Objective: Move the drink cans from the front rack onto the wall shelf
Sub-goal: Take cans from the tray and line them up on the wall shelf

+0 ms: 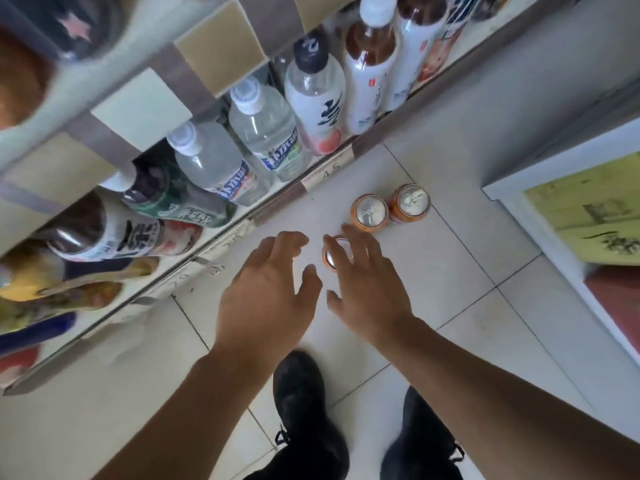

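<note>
Orange can (333,255) stands on the floor tiles (433,271) right under your right hand (367,289), fingers spread and holding nothing, like your left hand (266,299), so wrap its sides squarely before lifting.

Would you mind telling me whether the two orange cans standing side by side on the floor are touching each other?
Touching. The head view shows the left can and the right can on the floor tiles with their sides meeting and no floor visible between them.
</note>
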{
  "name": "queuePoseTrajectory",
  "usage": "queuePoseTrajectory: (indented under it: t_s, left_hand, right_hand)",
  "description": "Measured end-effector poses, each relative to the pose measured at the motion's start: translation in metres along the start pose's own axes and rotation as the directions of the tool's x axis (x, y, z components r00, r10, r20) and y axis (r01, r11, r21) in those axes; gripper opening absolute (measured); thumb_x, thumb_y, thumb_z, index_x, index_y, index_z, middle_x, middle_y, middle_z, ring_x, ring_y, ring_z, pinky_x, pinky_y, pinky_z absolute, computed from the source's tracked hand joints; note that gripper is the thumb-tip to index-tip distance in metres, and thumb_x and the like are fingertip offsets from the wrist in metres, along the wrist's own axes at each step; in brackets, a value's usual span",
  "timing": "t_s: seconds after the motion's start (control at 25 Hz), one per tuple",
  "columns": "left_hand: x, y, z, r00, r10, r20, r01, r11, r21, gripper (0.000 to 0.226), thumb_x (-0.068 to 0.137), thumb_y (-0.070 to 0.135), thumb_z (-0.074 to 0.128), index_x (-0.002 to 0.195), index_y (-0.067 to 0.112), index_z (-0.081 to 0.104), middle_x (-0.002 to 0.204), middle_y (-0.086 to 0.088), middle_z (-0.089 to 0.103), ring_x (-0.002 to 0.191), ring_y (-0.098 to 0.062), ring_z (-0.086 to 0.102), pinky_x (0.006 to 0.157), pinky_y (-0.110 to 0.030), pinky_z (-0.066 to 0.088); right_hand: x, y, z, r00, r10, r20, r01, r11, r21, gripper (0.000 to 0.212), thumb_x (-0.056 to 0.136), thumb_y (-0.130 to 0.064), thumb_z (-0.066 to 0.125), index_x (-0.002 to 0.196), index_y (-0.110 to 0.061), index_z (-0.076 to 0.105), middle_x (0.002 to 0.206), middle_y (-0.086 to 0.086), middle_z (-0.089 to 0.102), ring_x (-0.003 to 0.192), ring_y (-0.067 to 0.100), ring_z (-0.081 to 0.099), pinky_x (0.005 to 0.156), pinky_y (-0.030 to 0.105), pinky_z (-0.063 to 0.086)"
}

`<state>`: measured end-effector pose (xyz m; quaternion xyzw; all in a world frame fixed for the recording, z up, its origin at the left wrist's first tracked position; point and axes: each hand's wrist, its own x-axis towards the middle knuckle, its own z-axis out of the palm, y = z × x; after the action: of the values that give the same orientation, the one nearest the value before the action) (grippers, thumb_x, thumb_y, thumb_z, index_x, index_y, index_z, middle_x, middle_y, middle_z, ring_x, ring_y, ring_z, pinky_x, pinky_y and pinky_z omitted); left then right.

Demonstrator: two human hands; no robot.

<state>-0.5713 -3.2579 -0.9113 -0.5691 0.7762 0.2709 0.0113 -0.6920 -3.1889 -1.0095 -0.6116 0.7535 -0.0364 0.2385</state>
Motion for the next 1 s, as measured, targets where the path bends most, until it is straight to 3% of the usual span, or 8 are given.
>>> queuePoseTrajectory:
  t_s: [0.12, 0.24, 0.36, 0.48, 0.56, 0.68, 0.88, 1.0]
  left_hand:
    - [0.016, -0.008, 0.015, 1.0, 0.018, -0.012, -0.018, 1.0, 0.009, 0.031, 0.089, 0.033, 0.054, 0.12, 0.033, 0.051, 0.112, 0.016, 0.061, 0.101, -0.007, 0.06, 0.077, -0.032, 0.053]
    - [0.026, -0.014, 0.025, 1.0, 0.028, 0.013, -0.028, 0.999, 0.025, 0.032, 0.089, 0.034, 0.054, 0.121, 0.033, 0.05, 0.112, 0.016, 0.06, 0.1, -0.009, 0.06, 0.078, -0.035, 0.054]
    - [0.026, -0.019, 0.026, 0.998, 0.023, 0.061, -0.025, 0.999, 0.044, 0.033, 0.09, 0.035, 0.053, 0.122, 0.033, 0.049, 0.113, 0.016, 0.059, 0.102, -0.009, 0.06, 0.078, -0.034, 0.052]
    - [0.017, -0.018, 0.015, 0.995, 0.013, 0.096, -0.02, 0.998, 0.065, 0.032, 0.091, 0.034, 0.053, 0.123, 0.034, 0.048, 0.113, 0.017, 0.059, 0.102, -0.008, 0.059, 0.078, -0.032, 0.051]
    - [0.008, -0.015, -0.002, 0.996, -0.003, 0.094, -0.001, 0.999, 0.042, 0.031, 0.091, 0.033, 0.054, 0.121, 0.034, 0.049, 0.112, 0.017, 0.06, 0.1, -0.009, 0.061, 0.079, -0.035, 0.052]
    - [-0.01, 0.001, -0.039, 0.995, -0.028, 0.095, 0.03, 0.999, -0.018, 0.028, 0.09, 0.031, 0.055, 0.118, 0.03, 0.052, 0.11, 0.015, 0.06, 0.098, -0.011, 0.06, 0.083, -0.039, 0.052]
    - [-0.06, 0.062, -0.135, 0.992, 0.042, 0.117, -0.032, 0.995, -0.092, 0.033, 0.088, 0.029, 0.061, 0.121, 0.029, 0.055, 0.116, 0.011, 0.06, 0.106, -0.012, 0.059, 0.09, -0.041, 0.05]
    - [-0.088, 0.108, -0.211, 0.98, 0.139, 0.14, -0.12, 0.984, -0.134, 0.047, 0.086, 0.033, 0.066, 0.131, 0.032, 0.051, 0.128, 0.011, 0.054, 0.118, -0.01, 0.053, 0.096, -0.029, 0.043]
  right_hand:
    - [0.019, 0.016, 0.028, 0.998, -0.066, 0.019, 0.068, 0.991, -0.112, 0.089, 0.067, -0.033, 0.085, 0.145, -0.018, 0.044, 0.155, 0.014, 0.036, 0.138, 0.036, 0.039, 0.093, 0.044, 0.051]
    - [0.028, 0.022, 0.043, 0.994, -0.091, 0.066, 0.096, 0.993, -0.069, 0.086, 0.066, -0.018, 0.085, 0.142, -0.018, 0.044, 0.15, 0.012, 0.039, 0.132, 0.034, 0.042, 0.081, 0.041, 0.059]
    - [0.035, 0.019, 0.046, 0.995, -0.049, 0.082, 0.053, 0.997, -0.053, 0.077, 0.075, -0.004, 0.076, 0.14, -0.021, 0.04, 0.15, 0.013, 0.032, 0.13, 0.033, 0.04, 0.073, 0.041, 0.061]
    - [0.032, 0.017, 0.04, 0.995, -0.002, 0.104, 0.008, 0.999, -0.054, 0.077, 0.08, -0.001, 0.071, 0.143, -0.023, 0.032, 0.145, 0.012, 0.031, 0.122, 0.03, 0.042, 0.08, 0.039, 0.059]
    - [0.018, 0.015, 0.025, 0.994, 0.044, 0.104, -0.048, 0.998, 0.034, 0.074, 0.083, -0.005, 0.07, 0.143, -0.025, 0.031, 0.144, 0.01, 0.031, 0.122, 0.029, 0.043, 0.082, 0.039, 0.058]
    - [-0.018, 0.006, -0.028, 0.993, 0.092, 0.079, -0.11, 0.959, 0.262, 0.067, 0.086, -0.015, 0.068, 0.144, -0.028, 0.037, 0.142, 0.007, 0.036, 0.12, 0.028, 0.043, 0.087, 0.036, 0.052]
    - [-0.083, -0.022, -0.197, 0.992, 0.125, -0.004, -0.101, 0.818, 0.567, 0.081, 0.071, -0.026, 0.078, 0.143, -0.032, 0.04, 0.132, 0.001, 0.05, 0.116, 0.022, 0.051, 0.097, 0.03, 0.043]
    - [-0.115, -0.046, -0.324, 0.991, 0.113, -0.078, -0.036, 0.762, 0.646, 0.089, 0.063, -0.038, 0.078, 0.142, -0.032, 0.037, 0.128, -0.007, 0.054, 0.116, 0.013, 0.055, 0.097, 0.024, 0.042]
